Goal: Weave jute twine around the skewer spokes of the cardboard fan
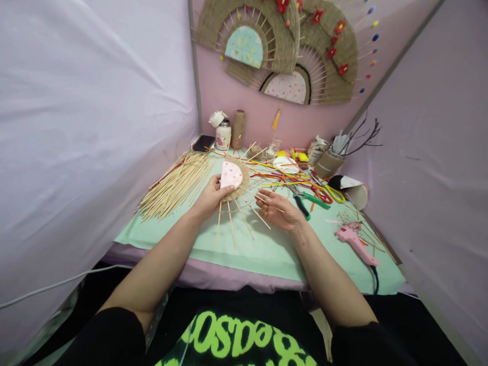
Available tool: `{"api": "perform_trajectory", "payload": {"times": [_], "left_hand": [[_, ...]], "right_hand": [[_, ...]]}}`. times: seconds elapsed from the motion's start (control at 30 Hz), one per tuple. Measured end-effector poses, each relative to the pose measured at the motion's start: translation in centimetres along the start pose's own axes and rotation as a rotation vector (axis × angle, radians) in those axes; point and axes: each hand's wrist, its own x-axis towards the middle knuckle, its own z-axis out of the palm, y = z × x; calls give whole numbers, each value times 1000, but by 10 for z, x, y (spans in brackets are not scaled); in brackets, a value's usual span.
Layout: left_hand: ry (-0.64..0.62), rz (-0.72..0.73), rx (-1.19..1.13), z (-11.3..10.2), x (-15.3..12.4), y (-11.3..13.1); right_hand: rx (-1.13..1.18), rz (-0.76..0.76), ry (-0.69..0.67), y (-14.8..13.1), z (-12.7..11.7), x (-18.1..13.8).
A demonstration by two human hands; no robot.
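Partly hiding its edge, left hand (209, 197) grips woven fan (237, 179); right hand (278, 209) lies open

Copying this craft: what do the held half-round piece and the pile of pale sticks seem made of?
Half-round piece: matte pink dotted centre, paper or fabric perhaps, ringed with coarse tan twine over thin spokes. Pile of sticks: bare pale wood or bamboo, probably.

You sit in a small craft workshop, woven fans (282, 51) on your wall (251, 112), counter (274, 249) strewn with sticks (175, 185), glue gun (356, 243), pliers (309, 201).
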Motion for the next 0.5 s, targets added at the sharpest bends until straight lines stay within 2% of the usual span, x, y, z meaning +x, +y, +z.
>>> {"api": "perform_trajectory", "payload": {"times": [0.5], "left_hand": [[-2, 2, -14, 0, 1, -1]], "right_hand": [[-14, 40, -12, 0, 1, -1]]}}
